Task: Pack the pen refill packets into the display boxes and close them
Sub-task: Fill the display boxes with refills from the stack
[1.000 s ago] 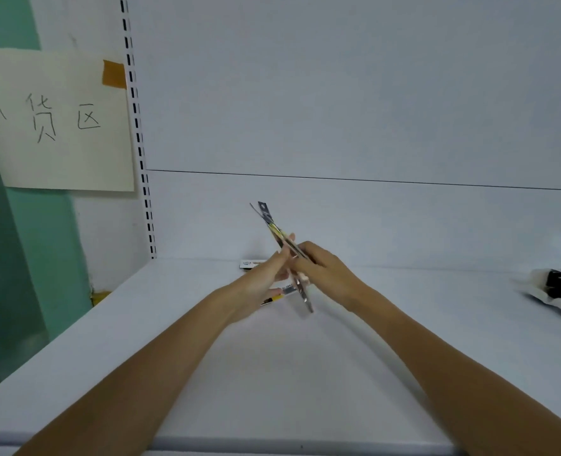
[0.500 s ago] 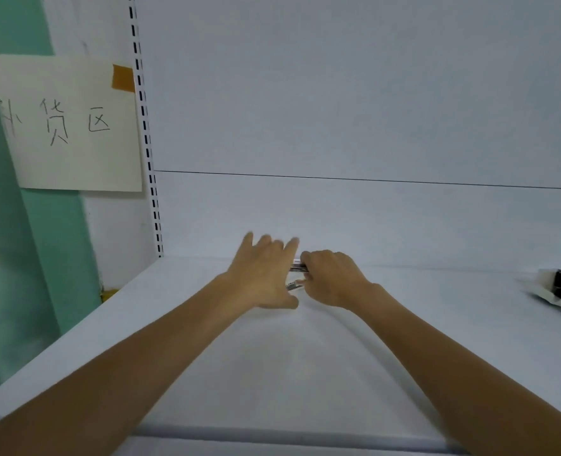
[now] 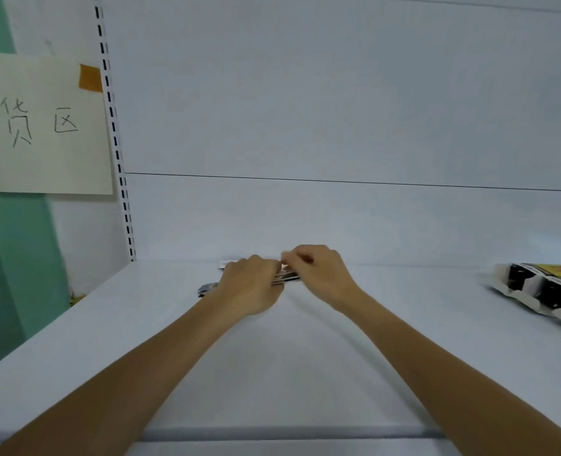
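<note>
A thin stack of pen refill packets lies low and nearly flat over the back middle of the white shelf, close to the rear panel, and both hands meet on it. The left hand covers most of the stack with its knuckles bent, its grip closed round the packets, so that only a dark end pokes out past its left side and a short striped stretch shows on its right. The right hand sits just beside it, touching it, fingers curled, its grip pinching the right end of the same stack. Whether the packets rest on the shelf or are held just above it cannot be told. A small white strip lies behind the left hand at the foot of the rear panel; what it is stays unclear. Well apart, at the right edge of the shelf, a display box lies open, white card with dark compartments and a yellow printed face. On the left, a slotted metal rail runs up the wall, and beside it hangs a paper sign with handwritten characters, fixed by a piece of orange tape over a green wall.
</note>
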`<state>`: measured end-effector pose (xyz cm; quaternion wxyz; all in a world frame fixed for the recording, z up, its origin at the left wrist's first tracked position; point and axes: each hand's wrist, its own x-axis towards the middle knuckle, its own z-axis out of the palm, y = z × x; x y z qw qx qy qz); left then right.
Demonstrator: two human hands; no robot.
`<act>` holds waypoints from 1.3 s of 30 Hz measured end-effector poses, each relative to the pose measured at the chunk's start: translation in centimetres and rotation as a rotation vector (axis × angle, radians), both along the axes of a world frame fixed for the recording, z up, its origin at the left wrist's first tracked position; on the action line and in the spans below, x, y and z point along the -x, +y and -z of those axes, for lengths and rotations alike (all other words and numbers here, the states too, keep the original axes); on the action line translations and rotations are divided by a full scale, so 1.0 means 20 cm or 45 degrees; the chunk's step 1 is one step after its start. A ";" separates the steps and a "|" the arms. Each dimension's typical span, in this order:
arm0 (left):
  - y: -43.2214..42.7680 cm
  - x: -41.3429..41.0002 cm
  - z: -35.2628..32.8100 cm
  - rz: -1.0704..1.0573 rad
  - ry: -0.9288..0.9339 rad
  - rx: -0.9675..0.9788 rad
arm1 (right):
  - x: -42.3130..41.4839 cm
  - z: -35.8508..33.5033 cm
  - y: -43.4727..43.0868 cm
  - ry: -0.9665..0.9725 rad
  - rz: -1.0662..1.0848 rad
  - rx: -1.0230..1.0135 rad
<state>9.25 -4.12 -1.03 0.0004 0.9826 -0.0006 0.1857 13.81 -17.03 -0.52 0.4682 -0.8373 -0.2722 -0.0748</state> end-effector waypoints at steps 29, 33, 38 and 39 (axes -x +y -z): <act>-1.81 -0.41 -0.06 0.426 0.007 0.362 | -0.45 -0.08 -2.38 -0.376 0.628 0.410; -1.89 -0.36 0.00 0.325 -0.028 0.264 | -0.50 0.00 -2.57 -0.325 0.593 0.620; -1.92 -0.30 0.01 0.171 0.048 0.225 | -0.53 0.12 -2.60 -0.457 0.709 0.650; -1.93 -0.29 0.01 0.155 0.044 0.195 | -0.54 0.13 -2.59 -0.489 0.730 0.665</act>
